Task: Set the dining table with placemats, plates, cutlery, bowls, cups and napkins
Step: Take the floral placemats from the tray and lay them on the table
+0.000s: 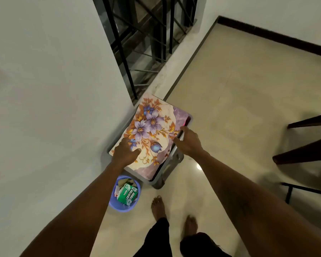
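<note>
A floral placemat [152, 125], cream with purple flowers and orange leaves, lies on top of a grey plastic crate [176, 160] on the floor by the wall. My left hand [125, 152] rests on the mat's near left part, thumb spread over its surface. My right hand [188, 140] grips the mat's right edge at the crate's rim, fingers curled under it. More placemat edges show beneath the top one. What else the crate holds is hidden.
A small blue bin [125, 194] with a green carton stands just in front of the crate. A white wall [54, 108] runs along the left, a barred window [146, 43] behind. Dark chair legs [304, 145] stand at the right. My bare feet [174, 214] are on the cream floor.
</note>
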Demonstrator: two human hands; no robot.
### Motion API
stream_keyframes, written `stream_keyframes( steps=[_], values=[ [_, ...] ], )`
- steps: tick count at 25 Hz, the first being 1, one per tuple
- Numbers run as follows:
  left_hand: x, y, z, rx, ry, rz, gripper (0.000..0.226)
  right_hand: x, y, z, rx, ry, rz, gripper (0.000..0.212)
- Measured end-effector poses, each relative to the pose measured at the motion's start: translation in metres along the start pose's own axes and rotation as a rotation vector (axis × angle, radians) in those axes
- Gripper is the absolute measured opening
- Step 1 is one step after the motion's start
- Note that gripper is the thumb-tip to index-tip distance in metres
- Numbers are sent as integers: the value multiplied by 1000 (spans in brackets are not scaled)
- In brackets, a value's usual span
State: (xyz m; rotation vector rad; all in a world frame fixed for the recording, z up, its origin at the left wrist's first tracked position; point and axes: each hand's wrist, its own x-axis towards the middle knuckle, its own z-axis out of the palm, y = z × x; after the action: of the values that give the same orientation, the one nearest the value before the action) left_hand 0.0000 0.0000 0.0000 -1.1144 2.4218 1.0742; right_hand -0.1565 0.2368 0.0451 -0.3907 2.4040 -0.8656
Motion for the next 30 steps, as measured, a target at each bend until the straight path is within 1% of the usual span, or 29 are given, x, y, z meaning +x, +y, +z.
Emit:
stream_keyframes(
  steps=[1, 3, 4, 7, 9, 12, 13, 15, 17, 20, 22, 24, 26, 27, 29, 30],
  values=[
    [-1, 2, 1, -58, -1, -46, 77, 16, 4, 1, -17, 9, 9, 58],
    [-1, 0, 7, -141, 80, -210, 76, 49, 14, 1, -68, 14, 34, 60],
    [2, -11, 16, -177, 90, -321, 75, 65, 19, 0, -81, 20, 42, 56],
    [18, -33, 45, -293, 200, -500, 70, 131, 50, 10, -111, 84, 22, 35],
    [31, -45, 66, -330, 273, -640, 64, 169, 72, 18, -157, 101, 19, 31],
    [47, -52, 90, -366, 342, -797, 60, 208, 90, 27, -258, 103, 9, 37],
    [51, -53, 97, -377, 342, -843, 62, 217, 95, 29, -243, 111, 4, 42],
    [59, -62, 111, -420, 324, -921, 65, 228, 97, 31, -120, 119, 5, 60],
    [65, -67, 121, -462, 321, -968, 59, 235, 99, 34, -19, 113, 15, 72],
    [74, -75, 122, -443, 259, -1007, 45, 256, 93, 35, -91, 54, 48, 76],
    [76, -79, 121, -493, 275, -983, 42, 274, 91, 36, -119, 16, 79, 84],
    [75, -82, 119, -379, 274, -991, 40, 286, 88, 34, -124, -102, 101, 89],
    [77, -87, 119, -320, 233, -982, 41, 295, 87, 30, -180, -230, 115, 91],
    [77, -86, 117, -292, 203, -979, 42, 299, 85, 28, -213, -264, 125, 99],
    [78, -80, 112, -164, 177, -1002, 41, 304, 84, 28, -287, -269, 155, 119],
    [78, -79, 111, -116, 173, -1002, 40, 304, 83, 29, -337, -261, 160, 121]
  ],
)
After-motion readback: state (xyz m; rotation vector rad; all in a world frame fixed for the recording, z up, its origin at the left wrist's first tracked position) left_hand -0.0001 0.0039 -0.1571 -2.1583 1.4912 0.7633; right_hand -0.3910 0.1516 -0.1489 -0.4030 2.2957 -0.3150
